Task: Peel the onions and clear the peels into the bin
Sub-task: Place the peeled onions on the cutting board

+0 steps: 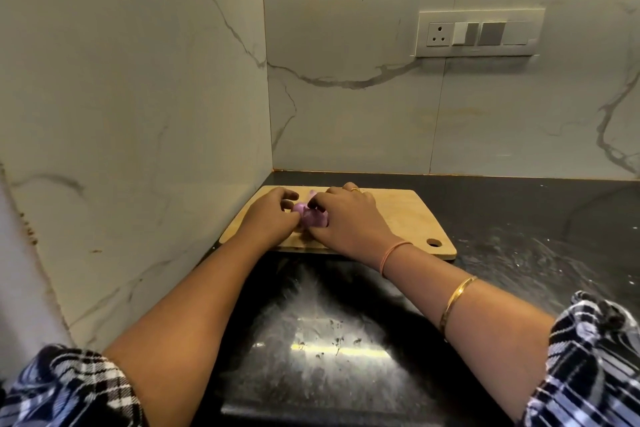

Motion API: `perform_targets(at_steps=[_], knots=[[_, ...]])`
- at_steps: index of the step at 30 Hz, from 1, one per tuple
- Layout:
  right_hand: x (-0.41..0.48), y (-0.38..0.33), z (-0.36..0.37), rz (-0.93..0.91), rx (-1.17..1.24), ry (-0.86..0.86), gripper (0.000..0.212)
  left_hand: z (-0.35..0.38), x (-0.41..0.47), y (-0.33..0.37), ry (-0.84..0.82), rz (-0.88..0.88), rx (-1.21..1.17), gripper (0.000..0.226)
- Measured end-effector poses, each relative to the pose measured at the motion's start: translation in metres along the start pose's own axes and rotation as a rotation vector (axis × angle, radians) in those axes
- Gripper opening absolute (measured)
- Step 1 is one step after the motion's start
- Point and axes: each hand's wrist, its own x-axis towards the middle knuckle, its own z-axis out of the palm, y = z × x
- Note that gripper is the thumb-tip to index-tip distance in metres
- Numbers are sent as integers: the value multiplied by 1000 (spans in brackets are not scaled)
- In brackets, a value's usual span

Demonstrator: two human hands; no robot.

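While the onion (pixel 311 216) sits on the left half of the cutting board (pixel 398 215), both hands close round it. Left hand (pixel 272 217) grips its left side with curled fingers. Right hand (pixel 346 220) pinches at the top, likely on loose skin. Peeling is underway, I judge. To do it well, the left holds the bulb still while the right pulls skin off in wide strips and drops them on the board. Dark tabletop (pixel 519 236) lies under the board.

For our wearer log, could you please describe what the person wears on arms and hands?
Black-and-white plaid covers the left sleeve and right sleeve, both rolled up. The right hand has a gold ring, with a thin pink wristband and a gold bangle behind it. The left hand shows no jewellery.
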Motion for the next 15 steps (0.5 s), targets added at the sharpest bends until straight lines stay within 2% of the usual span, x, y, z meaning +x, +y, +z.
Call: perform_targets(at_steps=[15], knots=[[-2,5,1,54,-23,-2,53,0,2,-3,-11,-3,4,43]])
